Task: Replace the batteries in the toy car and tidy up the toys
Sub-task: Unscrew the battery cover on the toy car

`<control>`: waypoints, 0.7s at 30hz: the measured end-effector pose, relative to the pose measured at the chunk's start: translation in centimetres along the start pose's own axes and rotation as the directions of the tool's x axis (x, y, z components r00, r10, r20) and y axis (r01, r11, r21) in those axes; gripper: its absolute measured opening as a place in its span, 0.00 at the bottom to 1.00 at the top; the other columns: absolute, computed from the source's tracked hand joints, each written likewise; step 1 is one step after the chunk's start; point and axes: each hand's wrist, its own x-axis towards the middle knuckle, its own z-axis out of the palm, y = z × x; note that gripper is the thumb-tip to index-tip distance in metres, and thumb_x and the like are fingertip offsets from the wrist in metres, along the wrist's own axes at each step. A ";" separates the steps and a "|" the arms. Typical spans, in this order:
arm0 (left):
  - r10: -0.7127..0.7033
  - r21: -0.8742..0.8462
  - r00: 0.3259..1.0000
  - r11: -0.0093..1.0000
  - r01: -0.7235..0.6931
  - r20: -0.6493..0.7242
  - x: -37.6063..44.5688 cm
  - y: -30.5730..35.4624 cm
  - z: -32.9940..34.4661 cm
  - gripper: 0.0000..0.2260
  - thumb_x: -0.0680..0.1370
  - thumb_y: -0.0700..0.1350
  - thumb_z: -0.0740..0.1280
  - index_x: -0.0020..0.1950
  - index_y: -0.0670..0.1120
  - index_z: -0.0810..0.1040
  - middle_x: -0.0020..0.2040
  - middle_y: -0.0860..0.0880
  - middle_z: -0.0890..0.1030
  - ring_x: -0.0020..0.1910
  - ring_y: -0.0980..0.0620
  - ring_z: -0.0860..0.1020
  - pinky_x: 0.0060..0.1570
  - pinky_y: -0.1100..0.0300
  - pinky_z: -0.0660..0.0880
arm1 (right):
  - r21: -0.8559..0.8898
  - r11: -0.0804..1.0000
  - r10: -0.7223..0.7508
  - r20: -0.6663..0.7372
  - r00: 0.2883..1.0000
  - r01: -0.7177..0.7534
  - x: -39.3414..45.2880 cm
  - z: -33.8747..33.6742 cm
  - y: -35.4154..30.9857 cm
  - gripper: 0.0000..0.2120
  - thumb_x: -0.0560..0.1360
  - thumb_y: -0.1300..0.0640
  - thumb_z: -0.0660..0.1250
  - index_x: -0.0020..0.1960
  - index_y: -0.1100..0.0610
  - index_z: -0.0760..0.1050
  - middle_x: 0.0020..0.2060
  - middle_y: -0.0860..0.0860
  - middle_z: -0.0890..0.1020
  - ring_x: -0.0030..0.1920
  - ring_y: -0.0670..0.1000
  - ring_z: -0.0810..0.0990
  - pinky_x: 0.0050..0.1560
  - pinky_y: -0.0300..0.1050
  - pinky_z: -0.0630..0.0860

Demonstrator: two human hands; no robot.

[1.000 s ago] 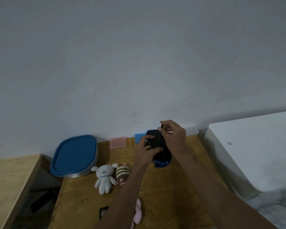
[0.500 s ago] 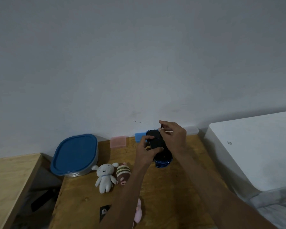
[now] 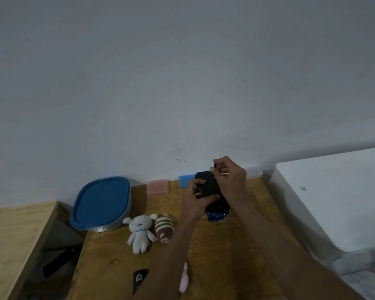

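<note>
The toy car (image 3: 212, 191) is black underneath with a blue body, held upside down above the wooden table (image 3: 225, 245). My left hand (image 3: 196, 198) grips its left side. My right hand (image 3: 231, 180) rests on the car's far end, its fingertips pinching a small dark piece at the car's top edge; what the piece is I cannot tell. A white plush figure (image 3: 140, 232) and a striped brown plush (image 3: 164, 228) lie on the table left of my arms. A pink plush (image 3: 184, 280) is partly hidden under my left forearm.
A container with a blue lid (image 3: 101, 202) stands at the table's back left. A pink case (image 3: 157, 186) and a blue case (image 3: 186, 180) lie against the wall. A small black card (image 3: 139, 279) lies near the front edge. A white appliance (image 3: 333, 198) stands right, a second table (image 3: 15, 239) left.
Both hands stay on the car in almost the same place. My right fingers have shifted slightly at the car's far end.
</note>
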 end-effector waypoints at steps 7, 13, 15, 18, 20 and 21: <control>-0.011 -0.008 1.000 1.000 0.010 -0.027 -0.3 0.1 0.2 0.23 0.72 0.40 0.78 0.60 0.52 0.72 0.61 0.51 0.78 0.58 0.46 0.81 0.52 0.46 0.84 | 0.003 1.000 0.002 0.014 1.000 -0.002 -0.2 0.0 0.0 0.10 0.73 0.61 0.75 0.54 0.56 0.82 0.44 0.46 0.84 0.44 0.42 0.82 0.45 0.30 0.79; -0.023 -0.020 0.999 1.000 0.023 -0.026 -0.4 0.2 0.0 0.23 0.72 0.39 0.78 0.60 0.51 0.72 0.58 0.54 0.78 0.56 0.49 0.81 0.48 0.52 0.84 | 0.043 0.998 0.034 0.022 0.999 -0.035 0.0 -0.2 0.0 0.11 0.74 0.67 0.72 0.55 0.59 0.84 0.45 0.47 0.85 0.45 0.41 0.84 0.50 0.31 0.80; -0.019 -0.022 1.000 1.000 0.019 -0.020 -0.4 0.2 -0.1 0.23 0.72 0.39 0.78 0.62 0.50 0.72 0.58 0.54 0.77 0.56 0.51 0.80 0.47 0.54 0.84 | 0.064 0.997 0.049 0.036 0.998 -0.051 0.0 -0.1 -0.1 0.12 0.75 0.67 0.72 0.56 0.58 0.83 0.46 0.45 0.85 0.46 0.40 0.84 0.50 0.32 0.80; -0.024 -0.034 1.000 0.999 0.023 -0.014 -0.1 0.2 -0.4 0.23 0.72 0.36 0.77 0.62 0.49 0.71 0.57 0.56 0.76 0.54 0.55 0.79 0.45 0.57 0.84 | 0.098 0.989 0.110 0.012 0.994 -0.110 0.2 -0.2 -0.1 0.11 0.75 0.67 0.71 0.55 0.56 0.82 0.47 0.47 0.85 0.47 0.44 0.85 0.47 0.37 0.82; -0.033 -0.031 0.999 0.999 0.032 -0.015 0.1 0.0 -0.7 0.24 0.72 0.36 0.77 0.62 0.50 0.72 0.58 0.55 0.76 0.54 0.54 0.79 0.47 0.55 0.84 | 0.144 0.978 0.151 0.001 0.989 -0.149 0.5 -0.5 -0.2 0.12 0.74 0.68 0.71 0.56 0.58 0.81 0.46 0.50 0.86 0.47 0.45 0.85 0.46 0.39 0.82; -0.037 -0.026 0.999 0.999 0.037 -0.021 0.1 -0.1 -0.9 0.24 0.72 0.36 0.77 0.61 0.51 0.72 0.59 0.53 0.76 0.55 0.53 0.79 0.49 0.51 0.84 | 0.163 0.973 0.164 -0.009 0.986 -0.160 0.7 -0.6 -0.2 0.12 0.74 0.68 0.72 0.56 0.59 0.80 0.46 0.51 0.86 0.47 0.45 0.85 0.46 0.39 0.82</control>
